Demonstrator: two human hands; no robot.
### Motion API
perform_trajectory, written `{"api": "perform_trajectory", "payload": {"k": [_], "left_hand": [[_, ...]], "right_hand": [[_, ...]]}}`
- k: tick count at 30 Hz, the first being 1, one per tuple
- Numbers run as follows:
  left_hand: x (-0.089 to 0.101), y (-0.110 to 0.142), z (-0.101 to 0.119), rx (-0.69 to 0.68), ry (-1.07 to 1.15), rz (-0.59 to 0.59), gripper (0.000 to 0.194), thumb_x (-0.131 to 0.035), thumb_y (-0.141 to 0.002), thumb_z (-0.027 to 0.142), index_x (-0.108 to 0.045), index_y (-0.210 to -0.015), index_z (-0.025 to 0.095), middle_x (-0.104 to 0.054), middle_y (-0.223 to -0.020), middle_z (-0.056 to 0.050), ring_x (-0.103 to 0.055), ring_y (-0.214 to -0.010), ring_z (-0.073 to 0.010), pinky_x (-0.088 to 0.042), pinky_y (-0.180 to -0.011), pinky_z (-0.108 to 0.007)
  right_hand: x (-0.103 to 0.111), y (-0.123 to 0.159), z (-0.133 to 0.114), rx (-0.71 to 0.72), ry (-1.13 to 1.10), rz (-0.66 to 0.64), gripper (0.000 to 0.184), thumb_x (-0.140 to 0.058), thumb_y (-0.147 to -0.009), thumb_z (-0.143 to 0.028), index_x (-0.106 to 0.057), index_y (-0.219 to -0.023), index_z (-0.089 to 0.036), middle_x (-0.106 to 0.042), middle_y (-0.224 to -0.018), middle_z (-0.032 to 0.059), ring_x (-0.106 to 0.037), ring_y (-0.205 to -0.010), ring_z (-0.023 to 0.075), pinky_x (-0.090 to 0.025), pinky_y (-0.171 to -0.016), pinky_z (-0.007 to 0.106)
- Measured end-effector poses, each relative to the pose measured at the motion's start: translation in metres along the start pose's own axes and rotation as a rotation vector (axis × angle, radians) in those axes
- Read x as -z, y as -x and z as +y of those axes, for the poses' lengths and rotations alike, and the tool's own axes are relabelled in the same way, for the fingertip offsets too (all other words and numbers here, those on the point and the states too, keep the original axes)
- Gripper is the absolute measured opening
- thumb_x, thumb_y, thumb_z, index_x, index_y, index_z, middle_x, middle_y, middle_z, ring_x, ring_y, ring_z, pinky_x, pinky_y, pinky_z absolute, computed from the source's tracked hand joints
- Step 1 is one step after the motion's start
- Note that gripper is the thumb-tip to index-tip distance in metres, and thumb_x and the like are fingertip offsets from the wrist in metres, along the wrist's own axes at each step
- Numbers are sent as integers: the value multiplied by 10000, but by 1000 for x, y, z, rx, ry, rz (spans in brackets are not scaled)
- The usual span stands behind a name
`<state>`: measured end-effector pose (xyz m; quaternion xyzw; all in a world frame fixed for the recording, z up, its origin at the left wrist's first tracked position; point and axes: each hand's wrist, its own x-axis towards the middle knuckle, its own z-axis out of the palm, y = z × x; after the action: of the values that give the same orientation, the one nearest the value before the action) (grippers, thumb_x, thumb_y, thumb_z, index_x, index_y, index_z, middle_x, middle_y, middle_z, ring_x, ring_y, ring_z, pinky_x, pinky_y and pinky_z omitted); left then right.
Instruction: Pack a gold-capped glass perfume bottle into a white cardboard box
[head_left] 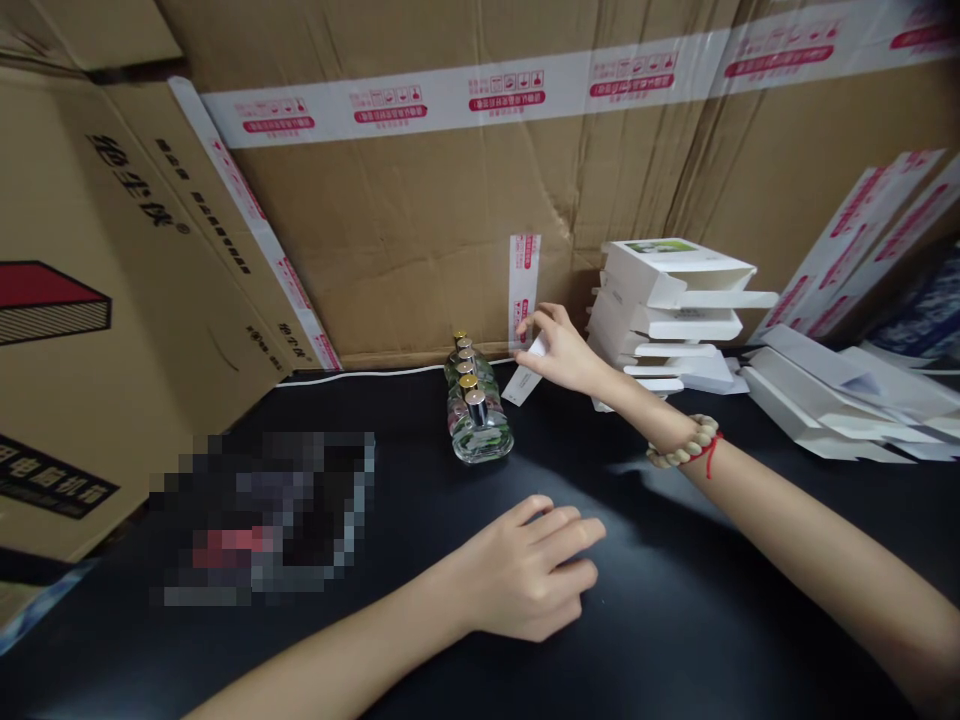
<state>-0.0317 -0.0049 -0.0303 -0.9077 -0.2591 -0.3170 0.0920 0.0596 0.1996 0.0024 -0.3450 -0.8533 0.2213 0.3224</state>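
My right hand (561, 352), with a beaded bracelet on its wrist, is beside the cardboard wall. Its thumb and curved fingers are around a small white card (522, 385), whose lower end slants down behind the thumb toward the table. Just left of it stands a row of several clear glass bottles (482, 440) with gold and silver caps. My left hand (534, 572) is low over the black table in front of the bottles. Its fingers are loosely bent and apart, with nothing visible in them; the palm is hidden.
White boxes (660, 275) are stacked right of my right hand. Flat white cartons (817, 400) lie farther right. Cardboard walls (420, 220) close off the back and left of the black table (420, 520). A pixelated patch covers something at left. A white cable (352, 377) runs along the back.
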Motion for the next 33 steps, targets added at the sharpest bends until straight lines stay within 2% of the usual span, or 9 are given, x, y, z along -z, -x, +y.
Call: {"api": "perform_trajectory", "payload": {"k": [3,7,11,13,17,22,27,31,33], "left_hand": [[0,0,0,-1,9,10,104,-488,-809,109,-588,-782,106,-580,-1061,-96,-500,-937,-192,-366,-812,-316],[-2,1,0,2,2,1,112,-476,-812,112,-584,-783,108,-578,-1072,-91,-497,-945,-185,-365,-800,-307],[-2,2,0,4,-1,-1,105,-478,-811,116,-577,-775,110,-577,-1071,-89,-495,-949,-183,-361,-806,-306],[-2,2,0,2,0,-1,95,-484,-807,114,-573,-773,110,-576,-1070,-90,-495,-956,-185,-360,-808,-306],[-2,2,-1,2,2,-10,95,-481,-807,114,-572,-779,108,-573,-1075,-92,-496,-954,-185,-359,-800,-308],[-2,3,-2,9,3,-6,111,-473,-806,108,-582,-787,106,-576,-1073,-90,-500,-944,-189,-364,-797,-315],[-2,2,-2,2,5,-6,106,-482,-802,109,-584,-773,107,-576,-1064,-91,-503,-914,-185,-363,-772,-313],[-2,2,-2,-5,3,4,101,-484,-809,114,-577,-772,106,-573,-1060,-92,-500,-908,-189,-361,-778,-317],[-3,3,-4,-6,1,2,100,-479,-818,119,-571,-782,106,-571,-1057,-92,-499,-916,-190,-359,-788,-319]], "right_hand": [[2,0,-3,-58,-45,57,629,-669,-639,-143,-509,-1244,-75,-316,-1348,190,-257,-1354,208,-233,-1123,292],[5,-1,-2,45,-95,23,752,-651,-617,-61,-417,-1330,-21,-388,-1337,176,-350,-1293,198,-252,-1125,290],[6,-1,0,22,-63,-73,769,-679,-663,-64,-352,-1358,-27,-509,-1247,148,-511,-1128,195,-395,-1005,317],[8,0,0,6,-2,-95,769,-706,-676,-76,-360,-1362,-66,-540,-1232,115,-529,-1115,195,-419,-969,320],[13,2,-2,37,289,-120,646,-713,-735,-124,-464,-1328,-187,-510,-1302,37,-469,-1194,227,-388,-991,386],[15,6,-12,65,630,-128,543,-603,-825,-102,-491,-1335,-251,-525,-1245,32,-456,-1153,250,-377,-938,420],[11,7,-6,48,681,-106,557,-479,-862,-38,-442,-1387,-223,-483,-1311,32,-432,-1199,234,-378,-940,403],[9,6,0,81,667,-141,635,-387,-829,50,-390,-1419,-185,-365,-1435,29,-287,-1345,190,-328,-1041,352],[9,6,-4,67,701,-144,605,-384,-850,19,-379,-1429,-156,-353,-1441,46,-275,-1351,204,-297,-1073,346]]}}
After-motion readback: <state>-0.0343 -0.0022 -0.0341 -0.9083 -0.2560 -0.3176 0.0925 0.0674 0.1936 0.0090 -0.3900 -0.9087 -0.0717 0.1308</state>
